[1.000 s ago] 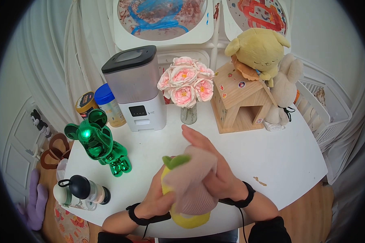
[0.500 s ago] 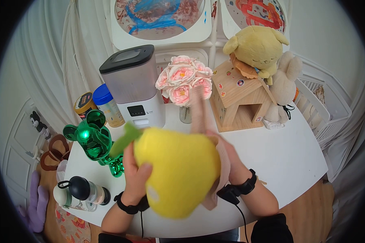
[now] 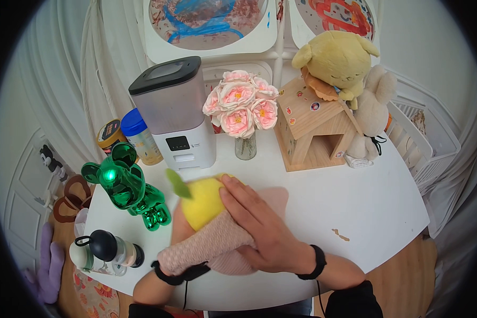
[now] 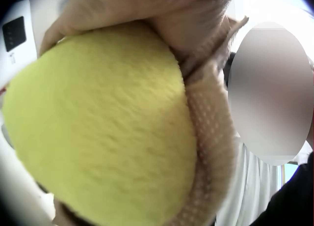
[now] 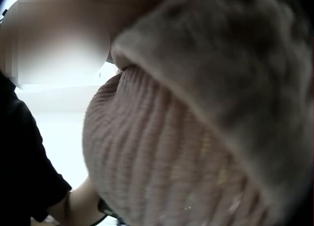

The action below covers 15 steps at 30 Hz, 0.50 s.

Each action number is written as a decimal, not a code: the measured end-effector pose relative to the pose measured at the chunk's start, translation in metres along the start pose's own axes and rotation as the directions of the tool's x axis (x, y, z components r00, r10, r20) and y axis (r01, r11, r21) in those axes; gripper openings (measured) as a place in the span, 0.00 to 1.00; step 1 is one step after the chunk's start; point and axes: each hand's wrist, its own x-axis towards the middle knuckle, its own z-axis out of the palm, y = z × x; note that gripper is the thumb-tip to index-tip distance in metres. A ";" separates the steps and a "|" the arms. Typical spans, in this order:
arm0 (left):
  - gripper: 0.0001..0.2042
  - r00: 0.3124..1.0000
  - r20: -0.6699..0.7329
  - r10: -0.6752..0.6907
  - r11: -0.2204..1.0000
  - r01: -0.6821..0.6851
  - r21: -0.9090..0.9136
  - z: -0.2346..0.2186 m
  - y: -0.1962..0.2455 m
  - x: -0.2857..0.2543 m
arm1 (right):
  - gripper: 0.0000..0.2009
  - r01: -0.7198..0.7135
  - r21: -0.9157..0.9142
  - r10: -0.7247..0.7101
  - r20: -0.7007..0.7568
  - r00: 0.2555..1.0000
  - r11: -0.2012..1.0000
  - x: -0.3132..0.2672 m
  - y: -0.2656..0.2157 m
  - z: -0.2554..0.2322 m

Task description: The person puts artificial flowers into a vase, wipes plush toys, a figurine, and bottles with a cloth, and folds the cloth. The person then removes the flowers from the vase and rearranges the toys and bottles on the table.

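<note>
A yellow plush fruit (image 3: 199, 199) with a green leaf shows in the middle of the head view, held over the table. A pinkish-beige ribbed knit cloth (image 3: 201, 246) folds across its lower part and hangs out to the right. My left hand (image 4: 147, 7) grips the plush, curving over its fuzzy side in the left wrist view; the head view mostly hides it behind plush and cloth. My right hand (image 3: 270, 230) lies across the top with straight fingers, pressing plush and cloth. Ribbed cloth (image 5: 152, 147) fills much of the right wrist view.
A shiny green bear figure (image 3: 130, 185) and bottles (image 3: 108, 249) stand left on the white table (image 3: 355, 201). Behind are a feeder-like dispenser (image 3: 180, 127), pink flowers (image 3: 241, 103) in a glass vase, and a wooden house (image 3: 312, 138) with a yellow plush (image 3: 336, 61) on top.
The plush fruit has turned, swinging up large and uncovered, then back lower with the cloth folded over it. My right hand has moved from behind the cloth to lie over the top.
</note>
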 end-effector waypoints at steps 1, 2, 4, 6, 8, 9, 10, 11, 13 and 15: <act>0.27 0.999 0.024 0.026 0.999 -0.027 0.039 -0.002 -0.005 -0.002 | 0.42 -0.023 0.034 0.023 -0.018 1.000 0.999 -0.003 0.000 0.006; 0.27 0.999 0.023 0.025 0.999 -0.026 0.037 -0.001 -0.005 -0.005 | 0.42 -0.024 0.035 0.025 -0.016 1.000 0.999 -0.003 0.001 0.006; 0.29 0.997 0.077 0.010 0.975 -0.027 0.221 0.008 0.003 -0.011 | 0.40 0.011 0.018 -0.010 -0.043 0.999 1.000 -0.002 0.001 0.005; 0.30 0.985 0.170 0.005 0.967 -0.048 0.249 -0.004 -0.006 -0.016 | 0.37 -0.010 0.108 0.014 -0.035 0.999 0.994 -0.005 0.004 0.002; 0.30 0.965 0.261 -0.003 0.958 -0.072 0.277 -0.017 -0.017 -0.020 | 0.35 -0.030 0.197 0.036 -0.026 0.999 0.980 -0.008 0.013 -0.001; 0.32 0.920 0.391 0.031 0.897 -0.199 0.395 -0.022 -0.021 -0.021 | 0.32 -0.048 0.278 0.074 -0.082 0.994 0.959 -0.009 0.020 -0.003; 0.34 0.855 0.517 0.042 0.810 -0.332 0.484 -0.020 -0.020 -0.021 | 0.30 -0.062 0.359 0.117 -0.134 0.984 0.931 -0.008 0.025 -0.005; 0.32 0.862 0.497 0.102 0.774 -0.383 0.505 -0.005 -0.007 -0.029 | 0.26 -0.107 0.412 0.178 -0.139 0.974 0.905 -0.005 0.026 -0.008; 0.27 0.854 0.501 0.142 0.791 -0.402 0.462 -0.005 -0.006 -0.026 | 0.27 -0.255 0.554 0.357 -0.084 0.930 0.793 -0.006 0.025 -0.005; 0.22 0.789 0.549 0.274 0.788 -0.512 0.342 -0.013 -0.008 -0.014 | 0.28 -0.363 0.697 0.539 -0.039 0.842 0.618 -0.004 0.024 0.000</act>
